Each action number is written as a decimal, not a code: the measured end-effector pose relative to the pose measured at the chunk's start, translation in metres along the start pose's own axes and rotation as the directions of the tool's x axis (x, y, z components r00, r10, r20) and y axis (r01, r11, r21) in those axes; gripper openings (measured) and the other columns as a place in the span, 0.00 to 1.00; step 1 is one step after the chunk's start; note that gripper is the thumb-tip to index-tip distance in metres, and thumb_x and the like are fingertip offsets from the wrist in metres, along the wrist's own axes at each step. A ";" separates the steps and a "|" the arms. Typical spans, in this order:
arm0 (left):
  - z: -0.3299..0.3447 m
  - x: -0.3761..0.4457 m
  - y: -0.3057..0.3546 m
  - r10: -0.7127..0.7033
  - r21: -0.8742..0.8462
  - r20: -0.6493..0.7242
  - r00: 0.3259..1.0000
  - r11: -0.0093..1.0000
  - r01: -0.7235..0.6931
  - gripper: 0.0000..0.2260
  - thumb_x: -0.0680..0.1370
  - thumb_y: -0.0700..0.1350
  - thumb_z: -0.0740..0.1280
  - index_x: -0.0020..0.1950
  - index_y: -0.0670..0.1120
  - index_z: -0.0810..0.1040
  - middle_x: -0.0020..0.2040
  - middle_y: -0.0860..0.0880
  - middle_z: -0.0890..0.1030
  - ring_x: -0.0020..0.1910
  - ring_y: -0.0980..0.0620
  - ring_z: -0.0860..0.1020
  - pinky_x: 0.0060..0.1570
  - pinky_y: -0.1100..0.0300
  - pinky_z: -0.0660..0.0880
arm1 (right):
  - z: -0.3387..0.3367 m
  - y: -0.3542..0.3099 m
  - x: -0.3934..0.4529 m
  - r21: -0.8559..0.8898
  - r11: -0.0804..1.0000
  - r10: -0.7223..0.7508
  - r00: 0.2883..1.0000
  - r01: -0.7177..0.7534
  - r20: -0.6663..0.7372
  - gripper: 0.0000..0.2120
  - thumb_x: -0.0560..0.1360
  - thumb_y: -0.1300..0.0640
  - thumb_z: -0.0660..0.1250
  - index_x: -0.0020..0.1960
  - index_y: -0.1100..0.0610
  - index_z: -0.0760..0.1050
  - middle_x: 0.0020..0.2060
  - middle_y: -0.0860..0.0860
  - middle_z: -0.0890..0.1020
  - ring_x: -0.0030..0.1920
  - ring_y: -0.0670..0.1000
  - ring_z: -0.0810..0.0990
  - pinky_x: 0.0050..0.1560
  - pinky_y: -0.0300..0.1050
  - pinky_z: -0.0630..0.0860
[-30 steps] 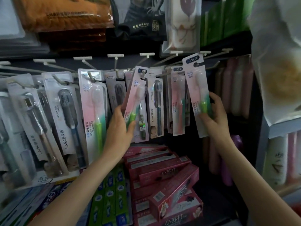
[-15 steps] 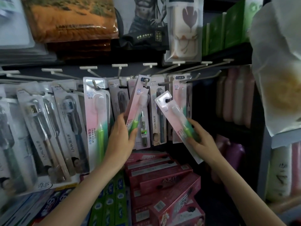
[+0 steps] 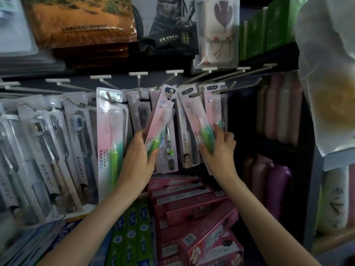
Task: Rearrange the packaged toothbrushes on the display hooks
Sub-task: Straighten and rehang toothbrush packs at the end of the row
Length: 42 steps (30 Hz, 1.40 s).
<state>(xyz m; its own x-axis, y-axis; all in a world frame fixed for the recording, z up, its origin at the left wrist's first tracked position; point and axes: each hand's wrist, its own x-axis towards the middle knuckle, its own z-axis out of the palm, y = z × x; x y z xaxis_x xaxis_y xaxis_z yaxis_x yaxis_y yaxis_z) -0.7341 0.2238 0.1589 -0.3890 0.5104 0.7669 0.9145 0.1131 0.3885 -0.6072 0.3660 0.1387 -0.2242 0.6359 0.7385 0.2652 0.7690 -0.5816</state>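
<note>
A row of display hooks (image 3: 194, 94) carries packaged toothbrushes. My left hand (image 3: 139, 150) grips the lower part of a tilted pink-and-green toothbrush pack (image 3: 160, 120) whose top hangs at a hook. My right hand (image 3: 219, 146) grips a second pink-and-green pack (image 3: 194, 116), tilted with its top at a hook beside the first. A third such pack (image 3: 213, 104) hangs just behind it. Another pink pack (image 3: 110, 135) hangs upright to the left. Grey and clear toothbrush packs (image 3: 48, 150) fill the left hooks.
Red toothpaste boxes (image 3: 192, 208) and green ones (image 3: 132, 231) are stacked below my hands. An empty long hook (image 3: 242, 87) juts out on the right. Pink bottles (image 3: 278, 116) stand on the dark right shelf. Bagged goods (image 3: 80, 22) lie above.
My right hand carried its pink pack from the far right hook, down and left, then raised its top to a hook beside the left hand's pack. The left hand kept its grip.
</note>
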 end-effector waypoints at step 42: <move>0.024 -0.009 0.012 -0.001 -0.140 0.009 1.000 0.990 0.002 0.22 0.78 0.43 0.62 0.69 0.40 0.59 0.64 0.45 0.71 0.63 0.49 0.70 0.62 0.62 0.63 | -0.044 0.066 -0.039 0.549 0.733 0.399 0.908 -0.400 0.129 0.15 0.74 0.65 0.63 0.57 0.50 0.74 0.51 0.54 0.80 0.49 0.50 0.77 0.54 0.47 0.73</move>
<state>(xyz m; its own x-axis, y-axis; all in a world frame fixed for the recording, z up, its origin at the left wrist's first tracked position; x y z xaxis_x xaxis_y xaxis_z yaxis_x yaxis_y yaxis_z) -0.7170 0.2412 0.1446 -0.3889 0.5180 0.7618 0.8889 -0.0064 0.4581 -0.5394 0.3893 0.0868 -0.2183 0.8927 0.3943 -0.2308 0.3453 -0.9096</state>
